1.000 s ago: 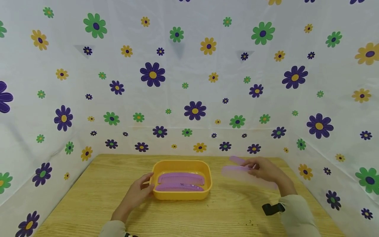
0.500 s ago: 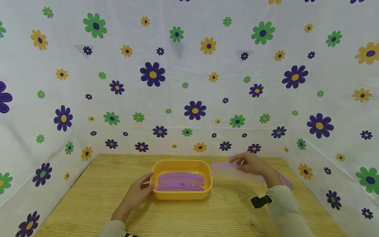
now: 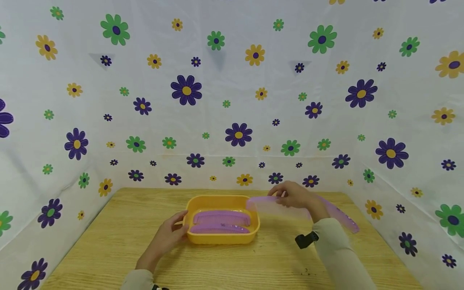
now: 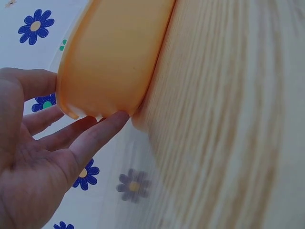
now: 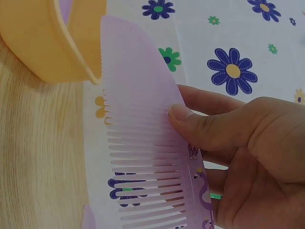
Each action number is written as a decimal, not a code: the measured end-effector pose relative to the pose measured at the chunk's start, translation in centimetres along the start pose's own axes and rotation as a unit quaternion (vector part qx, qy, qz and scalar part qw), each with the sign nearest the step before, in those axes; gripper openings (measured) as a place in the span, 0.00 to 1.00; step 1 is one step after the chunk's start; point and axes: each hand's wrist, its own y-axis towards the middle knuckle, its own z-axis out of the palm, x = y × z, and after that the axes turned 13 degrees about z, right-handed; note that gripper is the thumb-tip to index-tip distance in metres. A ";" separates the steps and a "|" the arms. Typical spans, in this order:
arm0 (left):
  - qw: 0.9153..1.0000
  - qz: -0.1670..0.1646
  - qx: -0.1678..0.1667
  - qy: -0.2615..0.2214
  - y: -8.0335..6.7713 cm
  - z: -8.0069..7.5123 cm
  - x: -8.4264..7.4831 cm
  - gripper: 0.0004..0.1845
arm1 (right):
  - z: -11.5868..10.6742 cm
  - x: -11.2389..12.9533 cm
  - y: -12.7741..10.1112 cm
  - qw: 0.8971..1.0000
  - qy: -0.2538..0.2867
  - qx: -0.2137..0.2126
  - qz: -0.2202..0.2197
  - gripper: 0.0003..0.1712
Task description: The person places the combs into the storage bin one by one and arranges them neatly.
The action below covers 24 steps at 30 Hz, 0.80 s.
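two combs (image 3: pixel 221 223) lie in yellow tray (image 3: pixel 221 239), left hand (image 3: pixel 164 237) flat against it, right hand (image 3: pixel 295 197) pinching third comb (image 3: pixel 270 206).

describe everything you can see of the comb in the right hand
The comb is pale lilac, see-through plastic, long and flat with a curved back, a rounded tip and one row of fine straight teeth; small printed figures mark the spine near the grip. The right hand pinches it, thumb on the near face and fingers behind. It hangs in the air, roughly level, its tip just over the right rim of the yellow tray, with nothing else touching it.
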 end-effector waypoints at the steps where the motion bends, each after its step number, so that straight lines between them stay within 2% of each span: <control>1: 1.000 0.000 0.000 -0.002 0.0 0.0 0.0 0.29 | 0.1 0.2 0.2 1.000 0.000 0.002 0.003 0.16; 7: 1.000 0.002 0.003 -0.005 0.1 -0.1 0.1 0.29 | 0.7 1.2 1.3 1.000 0.002 0.009 0.022 0.16; 21: 1.000 -0.002 -0.002 0.000 0.0 -0.1 0.0 0.29 | 2.1 2.7 2.9 1.000 0.014 0.009 -0.003 0.15; 24: 1.000 0.009 0.006 -0.012 -0.1 -0.2 0.0 0.29 | 2.5 3.0 3.2 1.000 0.017 0.014 0.005 0.16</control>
